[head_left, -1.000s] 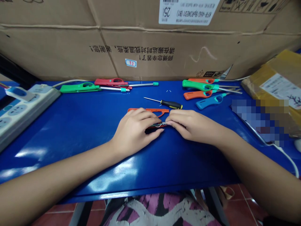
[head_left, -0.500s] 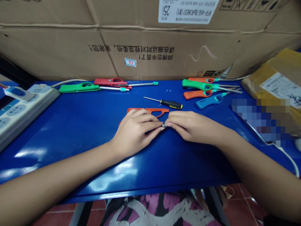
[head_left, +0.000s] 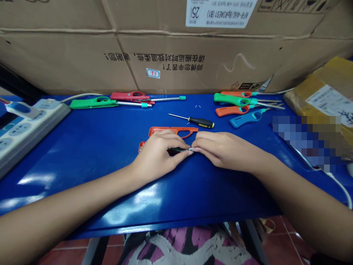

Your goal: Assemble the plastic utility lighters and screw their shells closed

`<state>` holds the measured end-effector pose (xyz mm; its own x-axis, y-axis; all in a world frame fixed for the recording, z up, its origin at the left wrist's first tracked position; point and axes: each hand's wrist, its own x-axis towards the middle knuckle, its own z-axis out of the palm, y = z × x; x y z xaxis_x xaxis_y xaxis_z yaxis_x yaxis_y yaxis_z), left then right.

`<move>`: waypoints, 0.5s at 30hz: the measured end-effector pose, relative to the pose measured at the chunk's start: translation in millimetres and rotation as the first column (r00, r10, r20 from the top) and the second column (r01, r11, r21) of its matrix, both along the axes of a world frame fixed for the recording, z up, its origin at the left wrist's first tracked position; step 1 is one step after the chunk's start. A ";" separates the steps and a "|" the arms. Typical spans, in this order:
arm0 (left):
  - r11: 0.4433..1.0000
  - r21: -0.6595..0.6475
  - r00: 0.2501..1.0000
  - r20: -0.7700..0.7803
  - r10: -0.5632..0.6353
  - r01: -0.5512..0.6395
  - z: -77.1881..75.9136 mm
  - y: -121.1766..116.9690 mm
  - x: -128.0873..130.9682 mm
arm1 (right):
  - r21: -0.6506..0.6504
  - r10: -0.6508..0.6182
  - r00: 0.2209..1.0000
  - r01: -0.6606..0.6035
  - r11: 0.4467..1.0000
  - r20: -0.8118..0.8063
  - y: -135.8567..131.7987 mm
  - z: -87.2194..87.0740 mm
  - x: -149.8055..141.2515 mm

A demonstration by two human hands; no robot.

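Note:
My left hand and my right hand meet fingertip to fingertip at the middle of the blue table. Both pinch a small silvery metal piece, mostly covered by the fingers. A thin dark wire runs from it under my left hand. Just behind lies an orange lighter casing half with a trigger loop, partly hidden by my left hand. Another orange casing part peeks out beneath that hand. A screwdriver with a black and yellow handle rests beyond my right hand.
Red and green lighters lie at the back left; orange, green and blue lighters at the back right. A power strip stands left. A cardboard box walls off the back. On the right are a taped parcel and a blurred phone-like object.
My left hand has shifted slightly, uncovering the dark wire and more of the orange casing parts. The metal piece has turned a little between the fingertips.

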<state>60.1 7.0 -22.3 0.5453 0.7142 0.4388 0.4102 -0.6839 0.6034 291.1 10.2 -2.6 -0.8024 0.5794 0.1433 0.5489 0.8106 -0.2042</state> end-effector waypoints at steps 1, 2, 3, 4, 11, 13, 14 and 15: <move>1.000 -0.009 1.000 0.009 0.008 -0.008 -0.6 0.4 0.3 | -0.002 -0.001 1.000 0.001 1.000 -0.001 0.2 -0.6 -0.1; 1.000 -0.010 1.000 0.014 0.012 -0.012 -1.3 1.0 0.5 | -0.010 -0.003 1.000 0.003 1.000 -0.011 0.6 -1.2 -0.1; 1.000 -0.006 1.000 0.011 0.009 -0.009 -1.8 1.5 0.6 | -0.024 -0.005 1.000 0.004 1.000 -0.029 1.1 -1.5 0.1; 1.000 0.000 1.000 0.005 0.002 -0.002 -2.3 2.0 0.5 | -0.042 -0.006 0.999 0.004 0.999 -0.052 1.6 -1.7 0.4; 0.997 0.076 0.996 -0.084 0.011 -0.004 -0.5 -0.4 -1.4 | -0.120 -0.003 0.989 -0.015 0.993 -0.145 3.7 -0.5 1.6; 0.995 0.100 0.995 -0.095 0.024 -0.014 0.6 -2.1 -1.3 | -0.124 0.001 0.990 -0.019 0.992 -0.144 3.6 0.2 1.4; 0.994 0.107 0.995 -0.100 0.027 -0.016 1.0 -2.8 -1.2 | -0.129 0.001 0.990 -0.019 0.991 -0.140 3.5 0.6 1.3; 0.993 0.113 0.994 -0.106 0.027 -0.015 1.2 -3.3 -1.3 | -0.135 0.001 0.991 -0.020 0.991 -0.137 3.4 1.0 1.2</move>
<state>58.9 3.7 -21.0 0.5789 0.6755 0.4566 0.4834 -0.7353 0.4750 292.3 13.6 -1.6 -0.7869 0.5926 0.1723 0.5002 0.7759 -0.3844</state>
